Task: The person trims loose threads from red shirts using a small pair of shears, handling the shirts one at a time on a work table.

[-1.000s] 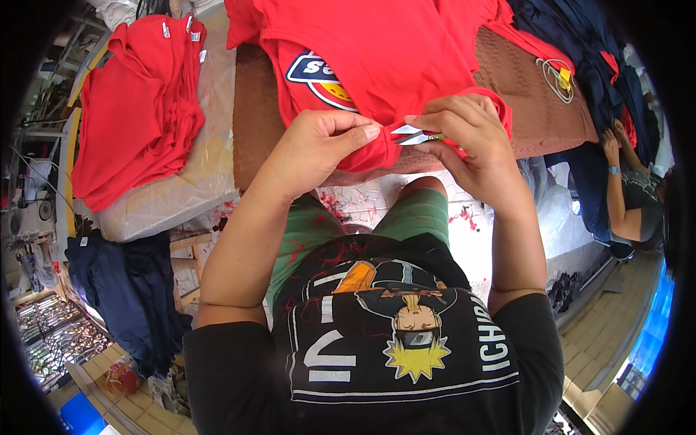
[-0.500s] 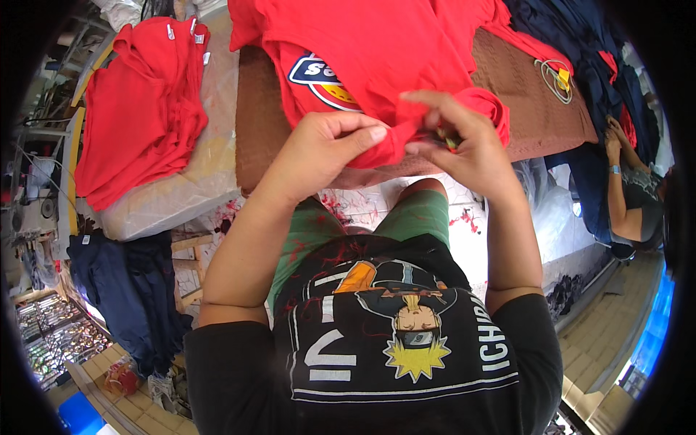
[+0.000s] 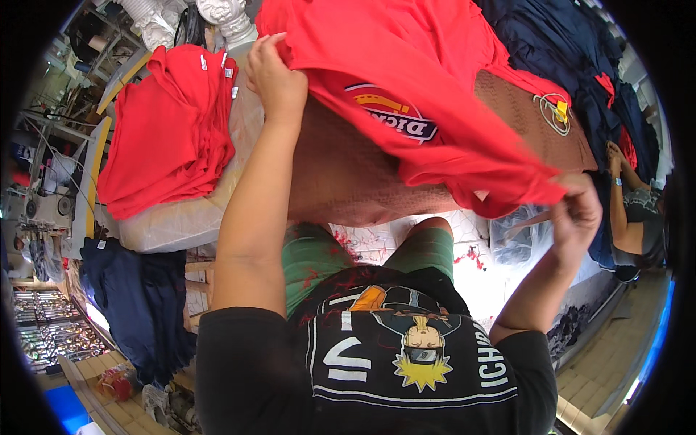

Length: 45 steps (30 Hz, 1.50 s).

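Observation:
A red shirt (image 3: 442, 51) with a printed badge on its front is stretched across the brown-covered table (image 3: 348, 174). At its far left part, my left hand (image 3: 278, 81) grips the cloth with bent fingers. My right hand (image 3: 578, 215) pinches another end of the red cloth, pulled out past the table's near right edge. A thin, pale, blurred shape (image 3: 525, 223) sticks out beside the right fingers; I cannot make out what it is. Part of the shirt is smeared by motion.
Folded red shirts (image 3: 170, 134) are piled on a plastic-wrapped surface at left, with dark blue garments (image 3: 138, 304) hanging below. A looped cord with a yellow tag (image 3: 560, 112) lies at the table's right. Beyond are dark blue cloth (image 3: 558, 36) and another person's arm (image 3: 618, 192).
My hands, close together before, have moved far apart: the left away and to the left, the right outward to the right. The shirt has swung round, and its badge now shows upside down.

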{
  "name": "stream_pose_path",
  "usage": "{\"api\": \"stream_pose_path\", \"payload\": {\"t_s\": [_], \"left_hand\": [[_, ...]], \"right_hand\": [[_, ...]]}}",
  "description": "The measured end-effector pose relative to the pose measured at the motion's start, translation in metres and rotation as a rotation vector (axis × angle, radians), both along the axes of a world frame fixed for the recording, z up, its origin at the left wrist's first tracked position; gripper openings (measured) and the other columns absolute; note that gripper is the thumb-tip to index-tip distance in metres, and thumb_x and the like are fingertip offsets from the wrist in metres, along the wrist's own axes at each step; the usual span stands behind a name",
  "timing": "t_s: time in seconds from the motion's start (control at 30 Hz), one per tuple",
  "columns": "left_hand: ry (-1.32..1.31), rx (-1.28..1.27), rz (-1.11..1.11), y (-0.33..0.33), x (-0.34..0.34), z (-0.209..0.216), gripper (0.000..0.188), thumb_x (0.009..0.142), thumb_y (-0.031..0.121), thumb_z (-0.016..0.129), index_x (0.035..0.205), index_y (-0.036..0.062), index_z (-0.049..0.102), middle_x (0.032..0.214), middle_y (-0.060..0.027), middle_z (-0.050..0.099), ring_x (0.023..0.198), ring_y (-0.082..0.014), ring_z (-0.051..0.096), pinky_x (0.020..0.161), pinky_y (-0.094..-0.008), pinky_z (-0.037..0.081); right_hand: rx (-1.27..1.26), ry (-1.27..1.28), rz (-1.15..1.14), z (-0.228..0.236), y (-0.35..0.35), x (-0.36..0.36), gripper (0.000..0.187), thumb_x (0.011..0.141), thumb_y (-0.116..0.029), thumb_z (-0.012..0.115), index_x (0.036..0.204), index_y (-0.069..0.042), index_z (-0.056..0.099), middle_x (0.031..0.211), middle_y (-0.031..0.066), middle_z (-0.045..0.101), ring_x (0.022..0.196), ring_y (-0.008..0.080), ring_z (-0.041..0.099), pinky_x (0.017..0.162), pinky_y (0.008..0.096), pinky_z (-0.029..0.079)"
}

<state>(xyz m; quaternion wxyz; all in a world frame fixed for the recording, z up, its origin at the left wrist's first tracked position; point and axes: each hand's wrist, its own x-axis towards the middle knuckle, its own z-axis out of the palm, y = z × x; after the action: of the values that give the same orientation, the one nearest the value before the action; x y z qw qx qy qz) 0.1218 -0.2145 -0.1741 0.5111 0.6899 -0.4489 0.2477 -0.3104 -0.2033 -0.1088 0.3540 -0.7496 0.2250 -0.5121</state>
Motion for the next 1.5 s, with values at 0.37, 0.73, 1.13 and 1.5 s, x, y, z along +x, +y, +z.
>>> {"api": "stream_pose_path", "payload": {"t_s": [0.37,0.73,1.13,1.5], "left_hand": [[-0.012,0.346,-0.597,0.1,-0.163,-0.056,0.029,0.077,0.021,0.071,0.103,0.0089,0.064,0.12,-0.0118,0.055,0.113,-0.0317,0.05,0.096,-0.041,0.039],[-0.583,0.24,-0.234,-0.041,-0.072,0.014,0.032,0.082,0.015,0.064,0.113,0.019,0.064,0.118,-0.0069,0.06,0.119,-0.028,0.05,0.103,-0.0497,0.032],[-0.329,0.224,-0.301,0.077,-0.02,0.01,0.036,0.071,-0.01,0.054,0.097,0.0124,0.065,0.103,-0.005,0.065,0.102,-0.0261,0.06,0.089,-0.038,0.044],[-0.063,0.484,-0.592,0.089,-0.081,-0.042,0.02,0.084,0.007,0.065,0.104,0.0108,0.069,0.11,-0.0054,0.065,0.103,-0.024,0.061,0.089,-0.0352,0.046]], "right_hand": [[-0.118,0.534,-0.747,-0.093,-0.178,-0.102,0.04,0.089,-0.011,0.062,0.129,-0.007,0.057,0.108,0.0086,0.069,0.1,0.0162,0.064,0.088,0.0286,0.047],[0.061,0.81,-0.328,-0.088,-0.066,0.045,0.03,0.082,-0.019,0.072,0.11,-0.014,0.066,0.078,0.015,0.066,0.073,0.0237,0.066,0.066,0.0375,0.05],[0.116,0.316,-0.19,-0.053,-0.074,0.028,0.028,0.086,0.005,0.059,0.11,-0.008,0.066,0.095,0.0021,0.068,0.086,0.0075,0.06,0.076,0.0237,0.048],[0.11,0.552,-0.067,-0.07,-0.038,0.066,0.017,0.085,-0.006,0.067,0.102,-0.005,0.069,0.09,0.0091,0.068,0.078,0.0175,0.064,0.073,0.0292,0.049]]}}
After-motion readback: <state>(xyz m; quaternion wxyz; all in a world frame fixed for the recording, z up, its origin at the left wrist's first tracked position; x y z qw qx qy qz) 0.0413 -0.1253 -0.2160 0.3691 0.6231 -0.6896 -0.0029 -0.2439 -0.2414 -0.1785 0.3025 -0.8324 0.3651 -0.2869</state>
